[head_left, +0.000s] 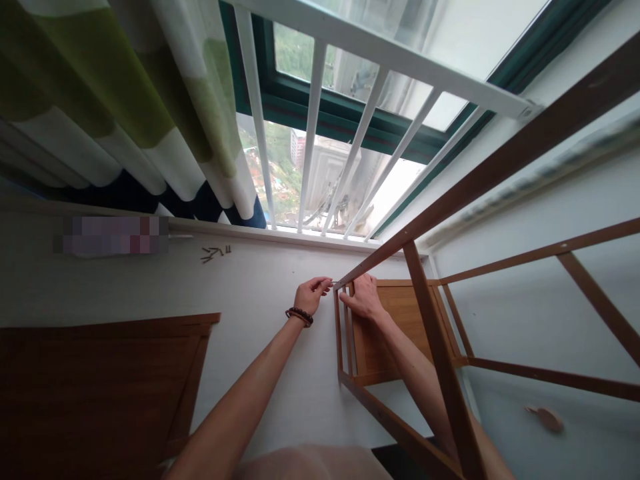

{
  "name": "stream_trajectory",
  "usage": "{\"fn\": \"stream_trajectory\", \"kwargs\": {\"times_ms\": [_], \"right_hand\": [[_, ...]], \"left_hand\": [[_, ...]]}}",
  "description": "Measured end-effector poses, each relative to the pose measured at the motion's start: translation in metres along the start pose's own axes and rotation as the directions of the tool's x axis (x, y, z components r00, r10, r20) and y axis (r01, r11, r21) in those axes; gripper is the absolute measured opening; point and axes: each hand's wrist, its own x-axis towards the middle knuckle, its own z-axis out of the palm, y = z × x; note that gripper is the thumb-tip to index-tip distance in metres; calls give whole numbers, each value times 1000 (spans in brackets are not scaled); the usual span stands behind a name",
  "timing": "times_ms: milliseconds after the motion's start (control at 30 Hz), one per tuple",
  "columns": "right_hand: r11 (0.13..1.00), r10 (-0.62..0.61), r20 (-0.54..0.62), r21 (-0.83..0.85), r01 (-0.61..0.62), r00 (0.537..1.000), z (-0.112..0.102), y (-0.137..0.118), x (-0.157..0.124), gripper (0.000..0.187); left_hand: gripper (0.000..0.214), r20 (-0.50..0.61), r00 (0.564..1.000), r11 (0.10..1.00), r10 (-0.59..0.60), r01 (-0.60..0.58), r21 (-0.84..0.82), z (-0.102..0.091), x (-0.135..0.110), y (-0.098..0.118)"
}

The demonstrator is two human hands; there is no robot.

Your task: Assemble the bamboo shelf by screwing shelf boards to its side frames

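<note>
My left hand (pixel 310 295), with a dark bead bracelet on its wrist, is closed in a pinch at the near corner of a brown wooden frame (pixel 337 333). A thin metal piece (pixel 334 283) shows between its fingertips and the frame; its exact kind is too small to tell. My right hand (pixel 366 297) reaches through the frame and grips its end, with the thumb on the narrow slats and the fingers over the edge of the wooden panel (pixel 400 333). Several loose screws (pixel 214 253) lie on the white floor, left of my left hand.
A separate brown wooden panel (pixel 100 387) lies at the left. Long wooden rails (pixel 480 160) of the frame slope up to the right. A white railing (pixel 310 133) guards the window, beside a striped curtain (pixel 165 100). A blurred-out packet (pixel 113 235) lies near the sill.
</note>
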Motion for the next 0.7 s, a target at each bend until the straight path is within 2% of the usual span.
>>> {"fn": "stream_trajectory", "kwargs": {"times_ms": [533, 700], "right_hand": [[1000, 15, -12, -3, -15, 1000, 3, -2, 0, 25], [1000, 17, -24, -2, -18, 1000, 3, -2, 0, 24]], "left_hand": [[38, 9, 999, 999, -33, 33, 6, 2, 3, -9], [40, 33, 993, 988, -111, 114, -102, 5, 5, -11]]}}
